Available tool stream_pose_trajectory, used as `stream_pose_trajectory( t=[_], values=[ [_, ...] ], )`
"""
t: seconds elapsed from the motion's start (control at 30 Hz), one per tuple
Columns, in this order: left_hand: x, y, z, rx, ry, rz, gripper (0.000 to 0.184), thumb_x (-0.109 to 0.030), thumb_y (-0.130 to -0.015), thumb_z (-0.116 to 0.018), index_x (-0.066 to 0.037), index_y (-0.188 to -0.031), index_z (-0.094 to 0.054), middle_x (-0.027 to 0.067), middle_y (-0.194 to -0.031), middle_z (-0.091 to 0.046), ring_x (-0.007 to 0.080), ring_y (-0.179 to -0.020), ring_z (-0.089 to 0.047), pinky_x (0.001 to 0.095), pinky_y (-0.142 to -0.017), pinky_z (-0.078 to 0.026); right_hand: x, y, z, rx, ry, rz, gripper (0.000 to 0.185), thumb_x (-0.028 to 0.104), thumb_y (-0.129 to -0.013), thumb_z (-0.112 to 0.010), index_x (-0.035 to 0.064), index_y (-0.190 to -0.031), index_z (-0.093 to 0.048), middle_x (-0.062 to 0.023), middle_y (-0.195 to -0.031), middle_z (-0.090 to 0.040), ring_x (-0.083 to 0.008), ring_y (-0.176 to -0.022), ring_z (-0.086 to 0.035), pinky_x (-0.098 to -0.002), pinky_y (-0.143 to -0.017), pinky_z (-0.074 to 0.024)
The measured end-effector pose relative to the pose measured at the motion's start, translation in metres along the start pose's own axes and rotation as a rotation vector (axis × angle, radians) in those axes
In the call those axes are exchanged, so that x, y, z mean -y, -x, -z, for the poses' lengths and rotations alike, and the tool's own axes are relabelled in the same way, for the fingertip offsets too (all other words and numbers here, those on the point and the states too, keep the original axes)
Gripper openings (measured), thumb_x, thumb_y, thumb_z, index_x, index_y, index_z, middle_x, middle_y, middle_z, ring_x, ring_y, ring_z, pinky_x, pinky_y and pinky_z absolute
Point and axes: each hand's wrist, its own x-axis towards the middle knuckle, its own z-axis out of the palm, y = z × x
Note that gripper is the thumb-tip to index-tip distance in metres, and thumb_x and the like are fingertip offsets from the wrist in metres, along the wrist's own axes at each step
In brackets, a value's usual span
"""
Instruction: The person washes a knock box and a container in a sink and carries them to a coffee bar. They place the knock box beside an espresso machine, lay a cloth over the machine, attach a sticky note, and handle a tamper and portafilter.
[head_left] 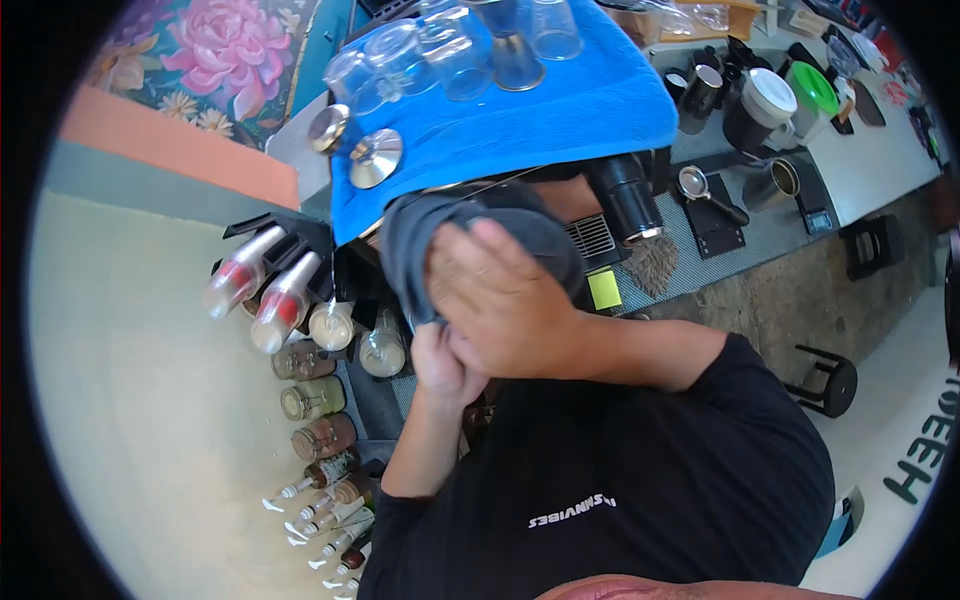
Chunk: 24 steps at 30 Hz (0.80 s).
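Beyond both hands, a bright blue towel spreads wide beneath clear drinking glasses, with a glossy black cylinder just below its near right corner. A soft dark grey cloth lies under the right hand, whose fingers close over it, while the left hand curls just below, its grip hidden. Grey floor opens well to the right; the towel's front edge and a yellow square note sit nearer.
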Motion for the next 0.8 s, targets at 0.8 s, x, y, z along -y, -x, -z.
stream_pose_trajectory(
  t=[0.8],
  values=[
    [0.102,-0.088,-0.078,0.271,-0.399,0.338,0.045,-0.034,-0.117,-0.048,-0.004,-0.148,-0.059,0.009,-0.149,-0.062,0.0203,-0.138,-0.058,0.039,-0.12,-0.044,-0.082,0.138,0.043,-0.116,0.174,-0.364,0.051,0.026,-0.08,-0.075,-0.0009,-0.124,-0.075,-0.0241,-0.143,-0.067,-0.0491,-0.144,-0.053,-0.066,-0.127,-0.0267]
  ],
)
